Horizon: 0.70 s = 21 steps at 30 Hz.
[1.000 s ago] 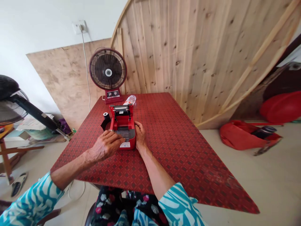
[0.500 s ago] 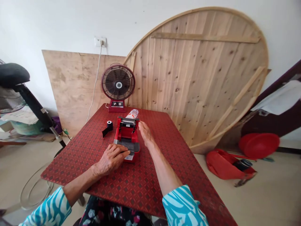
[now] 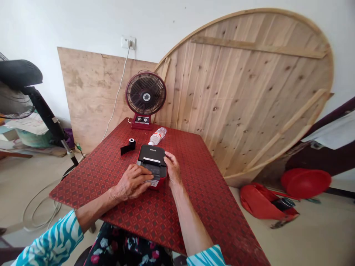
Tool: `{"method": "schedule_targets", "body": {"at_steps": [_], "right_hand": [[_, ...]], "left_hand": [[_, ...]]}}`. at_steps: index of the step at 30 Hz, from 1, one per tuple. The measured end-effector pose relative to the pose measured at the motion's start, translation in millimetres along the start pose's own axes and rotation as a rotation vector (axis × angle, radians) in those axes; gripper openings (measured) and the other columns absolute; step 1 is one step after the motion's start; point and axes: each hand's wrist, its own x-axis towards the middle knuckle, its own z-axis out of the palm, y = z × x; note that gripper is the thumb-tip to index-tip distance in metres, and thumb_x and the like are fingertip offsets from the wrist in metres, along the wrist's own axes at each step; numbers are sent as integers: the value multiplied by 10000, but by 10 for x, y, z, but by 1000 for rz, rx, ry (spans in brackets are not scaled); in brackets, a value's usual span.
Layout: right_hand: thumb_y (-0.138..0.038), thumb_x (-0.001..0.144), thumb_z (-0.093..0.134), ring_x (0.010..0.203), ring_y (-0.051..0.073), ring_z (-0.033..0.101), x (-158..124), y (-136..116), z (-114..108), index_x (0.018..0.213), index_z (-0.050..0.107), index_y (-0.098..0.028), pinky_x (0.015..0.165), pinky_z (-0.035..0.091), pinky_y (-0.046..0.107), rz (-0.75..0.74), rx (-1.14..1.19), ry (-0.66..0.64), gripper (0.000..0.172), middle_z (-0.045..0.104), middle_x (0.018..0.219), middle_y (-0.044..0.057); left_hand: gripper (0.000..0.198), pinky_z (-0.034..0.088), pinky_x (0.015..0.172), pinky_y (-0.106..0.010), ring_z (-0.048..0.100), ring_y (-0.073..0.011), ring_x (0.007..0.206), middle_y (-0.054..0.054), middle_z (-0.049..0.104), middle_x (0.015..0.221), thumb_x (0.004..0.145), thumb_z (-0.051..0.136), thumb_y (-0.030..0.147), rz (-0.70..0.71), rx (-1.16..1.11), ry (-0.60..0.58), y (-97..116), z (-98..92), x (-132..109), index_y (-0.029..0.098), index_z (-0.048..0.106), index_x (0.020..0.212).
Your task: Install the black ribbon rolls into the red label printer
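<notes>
A small red label printer (image 3: 152,162) with a black lid sits on the red patterned table (image 3: 194,177); its lid is down. My left hand (image 3: 133,183) rests curled on the printer's front, fingers bent over the grey panel. My right hand (image 3: 172,168) lies against the printer's right side, fingers pressing on the lid's edge. A black ribbon roll (image 3: 128,146) lies to the printer's left, and a clear plastic bottle (image 3: 157,136) lies on its side just behind it.
A red desk fan (image 3: 145,98) stands at the table's far edge, its cord running to a wall socket (image 3: 128,42). A round wooden tabletop (image 3: 244,92) leans on the wall. Red basins and a bag (image 3: 277,199) lie on the floor at right; a standing fan (image 3: 19,88) at left.
The printer's lid, standing open before, is now down. My right hand went up to the lid at the back and came down with it to the printer's right side.
</notes>
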Motion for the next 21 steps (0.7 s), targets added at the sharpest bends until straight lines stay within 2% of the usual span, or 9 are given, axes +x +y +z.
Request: {"method": "schedule_targets", "body": {"at_steps": [2, 4, 6, 9, 12, 16, 21], "right_hand": [[-361, 630, 688, 922, 192, 639, -2, 35, 28, 995, 659, -227, 875, 483, 366, 34, 56, 3, 390, 709, 1008, 18], [-345, 630, 685, 930, 191, 647, 11, 55, 47, 1020, 643, -234, 868, 498, 366, 54, 85, 11, 407, 704, 1037, 19], [-334, 631, 682, 954, 194, 653, 21, 64, 57, 1038, 630, -237, 870, 509, 368, 68, 103, 25, 422, 697, 1081, 26], [-333, 632, 679, 998, 202, 654, 9, 62, 62, 1065, 615, -235, 893, 513, 378, 86, 112, 45, 449, 686, 1126, 40], [-339, 645, 669, 1040, 206, 645, -17, 54, 57, 1094, 601, -232, 925, 503, 386, 82, 95, 37, 466, 673, 1159, 50], [-326, 673, 637, 1075, 202, 629, -22, 63, 37, 1144, 580, -233, 934, 498, 378, 30, 44, 8, 484, 653, 1208, 57], [-361, 705, 622, 954, 190, 670, -15, 146, 45, 1206, 548, -242, 833, 537, 356, 88, 39, 35, 520, 674, 1160, 51]], "left_hand": [[248, 451, 898, -385, 611, -203, 1010, -79, 681, 1072, 905, 506, 291, -279, -172, 158, -85, -17, 74, 217, 630, 1106], [326, 458, 917, -383, 597, -219, 1071, -97, 654, 1152, 891, 515, 368, -652, -371, 318, -215, -3, 171, 202, 600, 1159], [456, 454, 930, -377, 581, -248, 1123, -118, 628, 1216, 802, 611, 401, -896, -586, 346, -350, 38, 262, 176, 574, 1197], [572, 464, 893, -366, 603, -260, 1079, -123, 640, 1179, 696, 674, 346, -1091, -802, 289, -480, 117, 339, 145, 560, 1220], [637, 482, 824, -349, 633, -230, 973, -101, 652, 1130, 652, 669, 297, -1154, -895, 265, -517, 165, 352, 152, 529, 1256], [640, 479, 841, -344, 620, -236, 1009, -115, 625, 1195, 597, 683, 240, -1105, -914, 264, -495, 173, 344, 149, 552, 1217], [577, 457, 923, -384, 589, -261, 1108, -112, 610, 1254, 767, 619, 373, -1010, -944, 261, -367, 191, 256, 168, 505, 1295]]}}
